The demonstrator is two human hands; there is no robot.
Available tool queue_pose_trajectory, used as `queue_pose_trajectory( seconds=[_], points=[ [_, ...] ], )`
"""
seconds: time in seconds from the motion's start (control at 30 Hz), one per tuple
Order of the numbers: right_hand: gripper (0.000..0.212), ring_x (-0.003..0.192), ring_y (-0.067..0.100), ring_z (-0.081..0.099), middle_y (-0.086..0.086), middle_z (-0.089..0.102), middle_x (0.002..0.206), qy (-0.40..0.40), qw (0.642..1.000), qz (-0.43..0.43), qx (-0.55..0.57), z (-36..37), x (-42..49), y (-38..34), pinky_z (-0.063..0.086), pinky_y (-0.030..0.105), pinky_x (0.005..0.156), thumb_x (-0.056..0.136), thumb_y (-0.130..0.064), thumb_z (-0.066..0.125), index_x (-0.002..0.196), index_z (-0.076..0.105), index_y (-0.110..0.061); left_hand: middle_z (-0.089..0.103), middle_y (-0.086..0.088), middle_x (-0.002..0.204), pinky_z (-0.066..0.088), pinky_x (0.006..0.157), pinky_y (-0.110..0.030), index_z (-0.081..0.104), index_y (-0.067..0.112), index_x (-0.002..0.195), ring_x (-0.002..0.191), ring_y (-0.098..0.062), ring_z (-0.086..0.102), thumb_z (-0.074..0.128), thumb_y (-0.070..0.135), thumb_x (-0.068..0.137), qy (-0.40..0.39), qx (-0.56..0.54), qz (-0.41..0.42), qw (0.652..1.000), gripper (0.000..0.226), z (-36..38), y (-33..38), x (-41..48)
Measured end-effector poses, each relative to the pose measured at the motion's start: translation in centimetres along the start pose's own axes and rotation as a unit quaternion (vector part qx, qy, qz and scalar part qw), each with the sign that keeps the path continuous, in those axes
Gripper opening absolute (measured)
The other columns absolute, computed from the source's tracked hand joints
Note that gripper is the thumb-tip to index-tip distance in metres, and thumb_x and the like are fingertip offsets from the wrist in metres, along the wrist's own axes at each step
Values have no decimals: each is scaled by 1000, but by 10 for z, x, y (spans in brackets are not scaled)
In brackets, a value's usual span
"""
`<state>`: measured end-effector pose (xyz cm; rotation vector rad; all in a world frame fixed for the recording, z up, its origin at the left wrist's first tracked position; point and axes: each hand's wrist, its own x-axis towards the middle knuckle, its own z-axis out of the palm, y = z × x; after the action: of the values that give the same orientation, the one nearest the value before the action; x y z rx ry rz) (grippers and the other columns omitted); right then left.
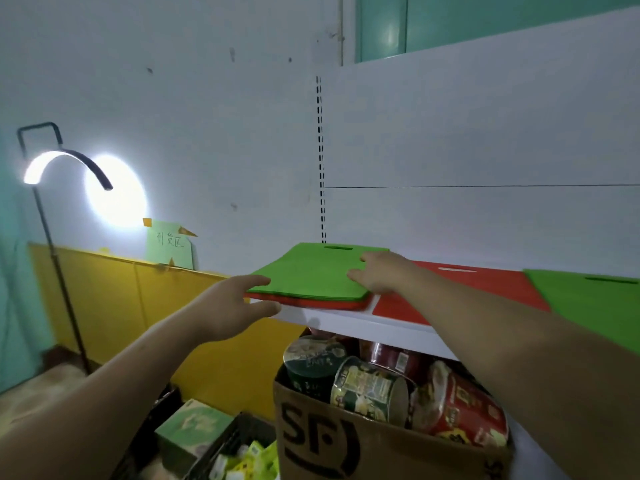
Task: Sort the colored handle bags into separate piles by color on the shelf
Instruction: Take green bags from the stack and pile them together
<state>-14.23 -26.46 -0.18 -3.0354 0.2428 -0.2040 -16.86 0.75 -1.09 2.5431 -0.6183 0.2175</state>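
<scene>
While my right hand [379,275] lies flat on the green bag [311,271], my left hand [235,301] is spread wide by its edge.

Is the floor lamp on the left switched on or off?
On. The floor lamp glows white along its curved head and casts a bright round patch on the wall.

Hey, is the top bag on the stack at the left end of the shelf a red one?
No, the top bag of that stack on the shelf is green; red bags show only beneath its front edge.
</scene>
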Motion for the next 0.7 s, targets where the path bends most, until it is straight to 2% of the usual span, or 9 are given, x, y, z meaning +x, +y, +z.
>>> queue_pose_trajectory(
  seconds=[0.13, 0.3, 0.5, 0.63, 0.7],
  points=[
    [71, 136, 31, 35, 14, 32, 152, 7, 1000, 14, -24, 2, 39, 1, 33, 40, 110, 94, -58, 37, 148, 29, -12, 42, -1, 146, 35, 101, -32, 41, 26, 140, 131, -21, 41, 62, 47, 85, -9, -11, 5, 1000, 63, 6, -14, 30],
    [73, 138, 31, 32, 15, 28, 153, -18, 999, 36, -35, 5, 87, 11, 31, 36, 110, 96, -56, 37, 149, 24, -8, 42, 0, 146, 34, 105, -34, 44, 28, 138, 132, -20, 39, 62, 48, 84, -23, 6, 25, 999, 60, 5, -30, 93],
    [73, 131, 32, 41, 19, 38, 147, -33, 995, 87, -44, 7, 130, 27, 36, 32, 104, 96, -58, 35, 142, 36, -1, 35, 1, 150, 29, 108, -32, 39, 27, 142, 136, -18, 34, 58, 50, 87, -73, 36, 38, 996, 62, 9, -47, 161],
    [80, 129, 33, 42, 19, 40, 145, -42, 990, 124, -60, 15, 141, 34, 37, 34, 103, 92, -67, 33, 140, 41, -3, 34, 0, 151, 30, 107, -30, 37, 25, 143, 135, -18, 35, 55, 47, 90, -111, 39, 48, 992, 60, 16, -59, 189],
    [77, 121, 32, 49, 17, 48, 138, -49, 987, 137, -69, 20, 142, 35, 40, 32, 96, 90, -67, 38, 133, 49, -4, 31, 0, 152, 29, 107, -28, 33, 24, 145, 136, -19, 34, 55, 46, 90, -136, 53, 53, 988, 64, 20, -64, 198]
  ],
)
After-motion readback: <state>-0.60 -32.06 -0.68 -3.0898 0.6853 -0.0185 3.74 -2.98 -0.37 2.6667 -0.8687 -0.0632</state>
